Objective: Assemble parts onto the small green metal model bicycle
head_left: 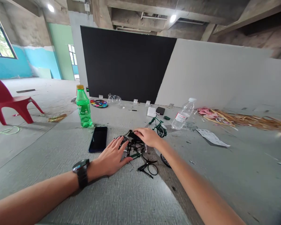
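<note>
My left hand, with a black watch on its wrist, lies palm down with its fingers spread at the near left side of a pile of small black model bicycle parts. Over the far side of that pile, my right hand has its fingers bent together at a black piece; what they grip is hidden. A green part shows beside my left thumb. Nearer me are loose black parts. A small wheel is partly covered by my right forearm. Behind my right hand stands a partly assembled green model bicycle.
A phone and a green bottle stand to the left. A tilted clear bottle and a paper sheet are at right. Farther back are a paint palette, a white case and a black one.
</note>
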A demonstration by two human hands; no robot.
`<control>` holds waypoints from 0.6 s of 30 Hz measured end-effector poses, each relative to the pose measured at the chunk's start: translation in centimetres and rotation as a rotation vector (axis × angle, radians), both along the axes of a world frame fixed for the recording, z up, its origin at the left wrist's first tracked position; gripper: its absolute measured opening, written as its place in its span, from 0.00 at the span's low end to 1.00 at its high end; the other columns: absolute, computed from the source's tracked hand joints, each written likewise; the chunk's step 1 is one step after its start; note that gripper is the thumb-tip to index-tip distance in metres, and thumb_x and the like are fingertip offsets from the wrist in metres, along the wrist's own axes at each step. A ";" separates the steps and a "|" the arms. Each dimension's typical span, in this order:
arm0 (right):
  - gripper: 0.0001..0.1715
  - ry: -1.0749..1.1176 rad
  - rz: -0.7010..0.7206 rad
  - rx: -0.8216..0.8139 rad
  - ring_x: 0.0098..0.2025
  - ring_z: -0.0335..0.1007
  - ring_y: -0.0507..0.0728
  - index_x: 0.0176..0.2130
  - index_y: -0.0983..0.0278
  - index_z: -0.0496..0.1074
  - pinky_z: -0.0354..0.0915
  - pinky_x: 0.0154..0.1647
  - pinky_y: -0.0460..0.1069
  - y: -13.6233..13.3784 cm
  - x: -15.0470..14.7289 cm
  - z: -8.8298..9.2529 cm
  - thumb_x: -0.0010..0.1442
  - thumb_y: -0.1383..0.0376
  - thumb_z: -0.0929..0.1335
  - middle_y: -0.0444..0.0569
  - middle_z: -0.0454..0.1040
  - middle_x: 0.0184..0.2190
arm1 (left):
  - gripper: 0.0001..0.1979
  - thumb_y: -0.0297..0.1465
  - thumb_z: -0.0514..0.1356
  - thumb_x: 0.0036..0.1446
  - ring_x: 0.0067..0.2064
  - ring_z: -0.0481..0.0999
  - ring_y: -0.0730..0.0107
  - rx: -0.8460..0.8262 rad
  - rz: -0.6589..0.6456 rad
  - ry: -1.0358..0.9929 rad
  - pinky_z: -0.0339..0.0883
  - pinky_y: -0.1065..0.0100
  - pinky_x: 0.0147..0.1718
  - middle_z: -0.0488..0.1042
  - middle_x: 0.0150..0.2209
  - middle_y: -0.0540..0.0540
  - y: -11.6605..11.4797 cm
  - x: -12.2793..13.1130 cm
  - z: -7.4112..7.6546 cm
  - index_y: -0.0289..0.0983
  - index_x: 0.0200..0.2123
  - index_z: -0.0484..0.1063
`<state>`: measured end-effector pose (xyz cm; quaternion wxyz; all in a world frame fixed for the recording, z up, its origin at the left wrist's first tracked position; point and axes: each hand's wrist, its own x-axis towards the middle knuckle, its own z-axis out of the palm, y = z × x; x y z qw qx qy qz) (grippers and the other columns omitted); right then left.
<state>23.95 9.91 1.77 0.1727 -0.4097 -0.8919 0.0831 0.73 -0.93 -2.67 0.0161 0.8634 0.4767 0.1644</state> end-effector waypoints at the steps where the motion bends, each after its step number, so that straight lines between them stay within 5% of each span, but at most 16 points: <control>1: 0.25 -0.023 -0.006 0.016 0.52 0.76 0.62 0.54 0.58 0.77 0.68 0.54 0.56 0.1 0.2 -0.3 0.72 0.52 0.59 0.52 0.80 0.51 | 0.40 0.56 0.44 0.67 0.72 0.52 0.44 0.008 0.002 -0.003 0.54 0.44 0.67 0.54 0.71 0.29 0.0 0.0 -0.1 0.33 0.69 0.56; 10: 0.25 -0.091 -0.039 0.060 0.51 0.76 0.61 0.57 0.58 0.76 0.68 0.51 0.53 -0.7 -0.4 -0.8 0.72 0.51 0.60 0.51 0.80 0.52 | 0.31 0.49 0.49 0.69 0.69 0.59 0.46 0.078 -0.012 -0.015 0.58 0.42 0.65 0.59 0.69 0.32 0.0 0.2 -0.8 0.36 0.66 0.60; 18: 0.27 -0.079 -0.052 0.035 0.53 0.76 0.60 0.56 0.58 0.76 0.66 0.53 0.51 -0.6 -0.2 -1.1 0.72 0.50 0.58 0.51 0.80 0.52 | 0.28 0.46 0.51 0.69 0.69 0.60 0.47 0.064 -0.024 -0.004 0.57 0.44 0.66 0.61 0.68 0.34 0.2 0.5 0.1 0.37 0.65 0.62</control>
